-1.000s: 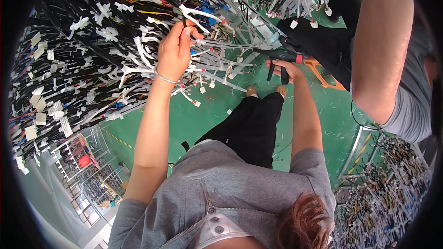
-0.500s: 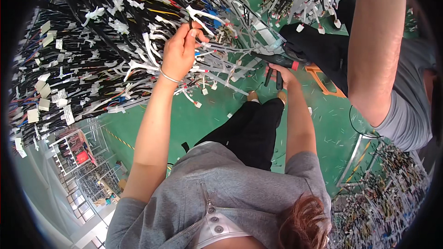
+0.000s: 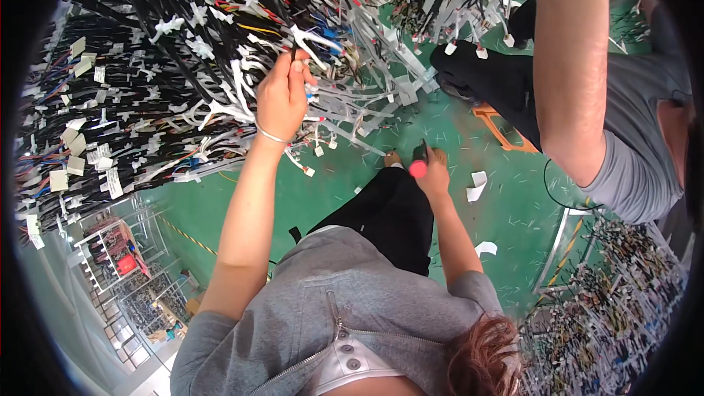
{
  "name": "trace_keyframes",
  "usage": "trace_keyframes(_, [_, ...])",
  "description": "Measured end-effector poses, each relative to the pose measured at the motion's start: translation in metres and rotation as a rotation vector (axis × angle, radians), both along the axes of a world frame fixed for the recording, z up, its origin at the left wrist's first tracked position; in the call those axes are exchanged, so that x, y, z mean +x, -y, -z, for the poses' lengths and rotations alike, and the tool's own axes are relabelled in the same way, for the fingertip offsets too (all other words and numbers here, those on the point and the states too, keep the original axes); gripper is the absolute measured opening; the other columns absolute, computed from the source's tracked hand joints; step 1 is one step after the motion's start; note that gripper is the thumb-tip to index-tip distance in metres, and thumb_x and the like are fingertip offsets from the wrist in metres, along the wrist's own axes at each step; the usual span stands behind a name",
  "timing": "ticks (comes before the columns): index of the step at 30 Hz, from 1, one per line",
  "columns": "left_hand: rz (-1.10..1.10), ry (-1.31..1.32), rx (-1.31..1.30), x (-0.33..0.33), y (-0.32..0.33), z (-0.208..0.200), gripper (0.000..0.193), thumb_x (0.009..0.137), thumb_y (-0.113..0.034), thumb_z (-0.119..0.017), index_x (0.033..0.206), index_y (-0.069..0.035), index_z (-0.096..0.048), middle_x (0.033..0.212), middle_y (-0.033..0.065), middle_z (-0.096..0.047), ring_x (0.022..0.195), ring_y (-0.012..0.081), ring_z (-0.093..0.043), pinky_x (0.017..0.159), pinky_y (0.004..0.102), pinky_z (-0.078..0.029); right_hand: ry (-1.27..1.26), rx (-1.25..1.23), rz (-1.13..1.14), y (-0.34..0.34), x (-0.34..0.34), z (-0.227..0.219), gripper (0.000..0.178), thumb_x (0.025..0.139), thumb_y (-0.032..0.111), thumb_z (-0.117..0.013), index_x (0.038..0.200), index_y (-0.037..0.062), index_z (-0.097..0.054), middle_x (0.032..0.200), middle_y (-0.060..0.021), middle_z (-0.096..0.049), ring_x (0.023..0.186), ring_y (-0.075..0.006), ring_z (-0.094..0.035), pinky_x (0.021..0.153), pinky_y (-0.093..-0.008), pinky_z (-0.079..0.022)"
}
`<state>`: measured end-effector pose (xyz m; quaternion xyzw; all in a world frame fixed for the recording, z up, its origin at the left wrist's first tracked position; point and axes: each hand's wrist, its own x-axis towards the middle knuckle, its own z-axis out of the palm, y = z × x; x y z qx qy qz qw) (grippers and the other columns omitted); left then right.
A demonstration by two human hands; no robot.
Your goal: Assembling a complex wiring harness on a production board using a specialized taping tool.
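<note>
My left hand pinches a thin black cable between thumb and fingertips, just below a white-wrapped fork of the wire harness. Around it hangs a dense mass of black harnesses with white clips, pale tags and coloured wires. Lower down and to the right, my right hand is closed round a black cable tie gun, whose red rear end faces me. The gun is apart from the harnesses; its front is foreshortened and hard to make out.
A co-worker's bare arm reaches in at the right. Near their dark-clothed leg lies an orange frame. White clippings and a paper scrap litter the green floor. More harnesses hang lower right; a wire rack stands lower left.
My right hand has drawn the cable tie gun away from the harness ends, down and toward me, turning its red end my way. My left hand keeps its pinch. The co-worker's arm has shifted slightly left.
</note>
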<state>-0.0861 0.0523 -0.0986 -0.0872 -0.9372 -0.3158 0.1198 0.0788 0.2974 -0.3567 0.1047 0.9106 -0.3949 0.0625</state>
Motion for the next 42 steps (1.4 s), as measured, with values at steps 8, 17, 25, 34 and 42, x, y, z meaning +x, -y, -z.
trace_keyframes(8, [-0.065, 0.127, 0.027, 0.029, -0.004, -0.011, 0.027, 0.102, -0.013, -0.043, 0.118, 0.003, -0.056, 0.086, 0.0142, -0.069, 0.079, 0.0269, -0.069, 0.073, 0.0353, -0.052, -0.059, -1.057, -0.129, 0.076, -0.095, -0.104, 0.043, 0.089, 0.010, -0.068, 0.130, 0.0020, -0.055, 0.110, -0.0038, -0.068, 0.100, -0.0106, -0.060, 0.088, -0.0285, -0.048])
trace_keyframes(17, [0.199, 0.027, 0.140, 0.053, -0.085, -0.033, 0.044, 0.098, -0.009, -0.048, 0.141, 0.001, -0.043, 0.130, 0.0191, -0.059, 0.123, 0.0356, -0.055, 0.104, 0.0424, -0.042, 0.030, -0.767, -0.432, 0.118, -0.052, -0.067, 0.052, 0.079, 0.026, -0.070, 0.127, 0.0102, -0.059, 0.105, -0.0205, -0.068, 0.098, -0.0400, -0.065, 0.084, -0.0449, -0.052])
trace_keyframes(25, [-0.174, 0.189, 0.265, -0.165, -0.060, 0.051, 0.041, 0.095, -0.029, -0.062, 0.125, -0.002, -0.061, 0.114, 0.0103, -0.069, 0.099, 0.0128, -0.061, 0.086, 0.0290, -0.048, 0.039, -0.633, -0.348, 0.145, -0.039, -0.073, 0.062, 0.077, 0.028, -0.075, 0.133, 0.0067, -0.054, 0.113, -0.0195, -0.067, 0.105, -0.0337, -0.065, 0.090, -0.0395, -0.051])
trace_keyframes(34, [0.278, 0.343, 0.202, -0.121, -0.035, 0.047, 0.030, 0.096, -0.032, -0.060, 0.110, -0.008, -0.071, 0.085, 0.0092, -0.072, 0.069, 0.0104, -0.062, 0.068, 0.0262, -0.049, -0.106, -1.254, 0.221, 0.058, -0.060, -0.123, 0.032, 0.092, 0.017, -0.062, 0.120, 0.0033, -0.061, 0.111, -0.0074, -0.067, 0.105, -0.0199, -0.063, 0.095, -0.0390, -0.049])
trace_keyframes(42, [0.296, 0.351, 0.294, -0.086, -0.043, 0.037, 0.025, 0.097, -0.025, -0.060, 0.110, -0.007, -0.071, 0.095, 0.0044, -0.075, 0.078, 0.0103, -0.068, 0.073, 0.0247, -0.053, 0.154, -1.760, 0.301, 0.034, -0.103, -0.171, 0.037, 0.095, 0.018, -0.057, 0.124, -0.0055, -0.054, 0.114, -0.0171, -0.065, 0.103, -0.0264, -0.064, 0.099, -0.0428, -0.050])
